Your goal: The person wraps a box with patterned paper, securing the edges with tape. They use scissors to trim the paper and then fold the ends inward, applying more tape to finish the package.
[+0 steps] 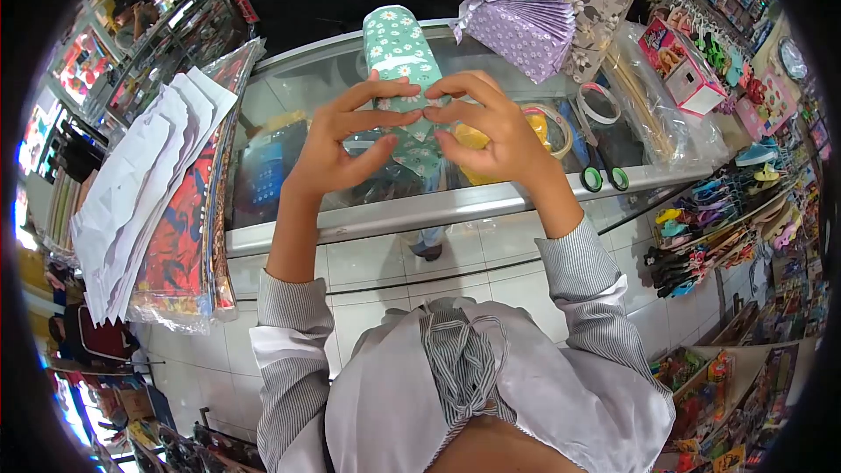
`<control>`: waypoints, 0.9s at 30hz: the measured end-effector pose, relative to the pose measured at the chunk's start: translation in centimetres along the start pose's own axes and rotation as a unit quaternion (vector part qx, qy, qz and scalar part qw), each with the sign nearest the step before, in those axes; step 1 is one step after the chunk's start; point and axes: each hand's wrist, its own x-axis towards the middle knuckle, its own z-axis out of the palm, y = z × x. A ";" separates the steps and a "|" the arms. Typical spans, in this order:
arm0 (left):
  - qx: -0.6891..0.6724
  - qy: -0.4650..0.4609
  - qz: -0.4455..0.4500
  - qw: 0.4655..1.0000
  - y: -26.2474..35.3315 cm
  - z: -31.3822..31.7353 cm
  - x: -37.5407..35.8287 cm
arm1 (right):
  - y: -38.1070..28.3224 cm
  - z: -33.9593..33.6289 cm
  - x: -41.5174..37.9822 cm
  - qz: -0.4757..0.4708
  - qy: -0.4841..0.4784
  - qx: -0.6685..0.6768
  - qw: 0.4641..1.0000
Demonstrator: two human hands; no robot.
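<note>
A green floral-wrapped package (400,45) lies lengthwise on the glass counter, its near end tapering to folded paper. My left hand (343,136) rests fingertips on its left side, with the fingers apart and the thumb off the paper. From the right, my right hand (486,127) touches the same part, its fingers spread and nearly meeting the left fingertips. Neither hand is wrapped round the package. Behind to the right sits a purple floral package (526,33) with a pleated fan top and a bow.
Scissors (604,177) with green-ringed handles lie right of my hands, beside tape rolls (599,103). Wooden sticks in plastic (644,109) are farther right. White paper sheets (144,175) cover wrapping sheets at left. The counter's metal edge (385,224) runs in front.
</note>
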 end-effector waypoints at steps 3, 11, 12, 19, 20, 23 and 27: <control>0.033 -0.002 0.019 0.999 -1.1 0.4 0.2 | 0.7 -0.1 -0.4 -0.003 -0.015 -0.015 1.000; 0.077 0.032 -0.026 0.996 -0.9 1.2 0.2 | 0.3 0.7 -0.4 0.085 0.017 -0.004 0.996; 0.080 0.011 -0.013 0.997 -1.5 1.0 0.1 | 0.2 0.7 -0.4 0.082 0.033 0.003 0.996; 0.024 0.056 -0.047 0.997 -0.9 0.8 -0.1 | 1.3 1.0 -0.8 0.142 0.059 0.060 0.986; 0.012 0.086 -0.046 0.995 -0.9 0.7 -0.1 | 1.4 1.0 -0.8 0.141 0.063 0.070 0.986; -0.031 0.059 -0.059 0.996 -1.9 -0.1 -0.5 | 1.5 1.0 -0.9 0.143 0.064 0.076 0.985; -0.041 0.028 -0.087 0.995 -2.2 -0.4 -0.7 | 1.4 1.0 -0.9 0.152 0.066 0.088 0.982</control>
